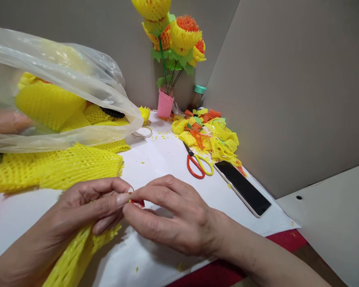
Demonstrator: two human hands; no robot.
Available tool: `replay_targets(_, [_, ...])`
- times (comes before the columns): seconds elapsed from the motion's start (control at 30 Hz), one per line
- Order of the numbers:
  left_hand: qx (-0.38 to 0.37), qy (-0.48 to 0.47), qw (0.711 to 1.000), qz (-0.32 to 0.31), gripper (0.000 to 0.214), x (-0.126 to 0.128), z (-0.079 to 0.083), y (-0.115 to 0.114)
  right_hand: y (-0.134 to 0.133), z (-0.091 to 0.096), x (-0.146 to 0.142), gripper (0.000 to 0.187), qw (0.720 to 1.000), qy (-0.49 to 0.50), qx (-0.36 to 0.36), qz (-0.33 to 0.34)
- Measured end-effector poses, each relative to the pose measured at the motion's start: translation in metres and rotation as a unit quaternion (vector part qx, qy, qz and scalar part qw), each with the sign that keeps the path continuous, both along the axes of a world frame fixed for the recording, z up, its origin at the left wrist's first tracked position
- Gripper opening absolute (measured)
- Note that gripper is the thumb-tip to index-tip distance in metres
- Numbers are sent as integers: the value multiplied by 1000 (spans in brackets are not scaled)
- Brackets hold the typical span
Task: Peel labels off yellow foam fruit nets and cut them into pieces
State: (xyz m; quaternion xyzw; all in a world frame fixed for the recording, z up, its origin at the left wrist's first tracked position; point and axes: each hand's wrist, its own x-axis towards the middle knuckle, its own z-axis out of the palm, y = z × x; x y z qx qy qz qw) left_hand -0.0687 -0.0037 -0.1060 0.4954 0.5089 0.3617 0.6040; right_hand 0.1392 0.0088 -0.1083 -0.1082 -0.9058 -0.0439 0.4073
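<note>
My left hand (94, 205) is closed around a yellow foam fruit net (74, 255), whose loose length hangs below the palm toward the lower left. Its thumb and index finger pinch at the gathered end. Fingertip to fingertip with it, my right hand (173, 215) is closed in a pinch over a small shiny red piece (138, 203). What that piece is, and how it meets the net, is hidden by the fingers. On the table to the left lies another yellow foam net (62, 165), flattened.
A clear plastic bag (107, 91) with yellow nets bulges at left. Scissors (197, 164) and a phone (242, 187) lie right of centre. Behind them are foam scraps (212, 133), a wire ring (142, 132), a lidded jar (199, 95) and foam flowers (185, 36) in a pink vase (165, 103).
</note>
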Motion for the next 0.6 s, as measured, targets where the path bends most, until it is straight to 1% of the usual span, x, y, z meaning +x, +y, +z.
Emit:
replay_targets(0.07, [-35, -2, 999, -40, 37, -1, 2, 0, 0, -1, 0, 17, 1000, 22, -16, -4])
replay_targets(0.1, [-35, 4, 998, -56, 39, -1, 2, 0, 0, -2, 0, 18, 999, 39, -35, -8])
replay_targets(0.17, [-4, 26, 998, -63, 41, 1, 3, -2, -1, -4, 0, 20, 994, 75, -81, -12])
replay_targets(0.23, [22, 45, 998, -50, 40, 3, 3, -5, -1, -6, -1, 18, 984, 106, -145, -10])
replay_targets(0.37, [69, 88, 994, -15, 36, 8, 0, -9, -4, -5, -3, 11, 948, 148, -281, -17])
replay_targets(0.43, [108, 112, 988, -14, 31, 7, -3, -9, -5, -5, -4, 11, 936, 150, -318, -20])
replay_targets(0.5, [143, 136, 980, -29, 27, 5, -8, -7, -7, -5, -4, 9, 925, 145, -350, -20])
replay_targets(0.6, [187, 167, 967, -46, 29, 1, -12, -6, -6, -4, -5, 13, 905, 147, -400, -16])
